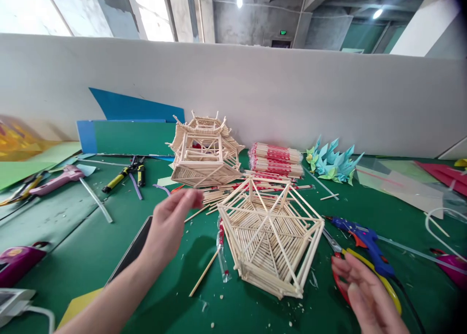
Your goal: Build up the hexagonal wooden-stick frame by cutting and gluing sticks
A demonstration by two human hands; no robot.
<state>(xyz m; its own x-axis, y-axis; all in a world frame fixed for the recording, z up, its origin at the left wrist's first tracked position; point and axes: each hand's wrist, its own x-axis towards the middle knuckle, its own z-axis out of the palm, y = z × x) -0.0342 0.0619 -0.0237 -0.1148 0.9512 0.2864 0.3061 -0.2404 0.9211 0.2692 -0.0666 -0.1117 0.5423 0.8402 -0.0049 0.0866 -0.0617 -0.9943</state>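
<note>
Green table [78,266] under inspection stands before a white partition [233,91], in a bare concrete room lit by bulbs. Your landmark is the hexagonal stick frame [269,216], which rests on the table between your two hands, its open top crossed by thin struts that meet at the centre and its floor of close-laid sticks visible beneath. Your left hand [170,222] is raised to the left of the frame, well apart from it, fingers curled and thumb brought to the index finger, with nothing seen in the pinch. Your right hand [368,295] is at the frame's lower right, loosely open with fingers half bent and holding nothing visible. It overlaps the red-and-yellow-handled scissors [343,251]; whether you touch their handles cannot be told from this angle. Right of the frame, beyond the scissors, lies a blue glue gun [365,239]. Behind the frame you have wrapped stick bundles [273,161], with a tiered stick pavilion [204,154] behind and to its left and folded paper pieces [333,161] behind and to its right. One loose stick [204,274] lies just left of the frame.
</note>
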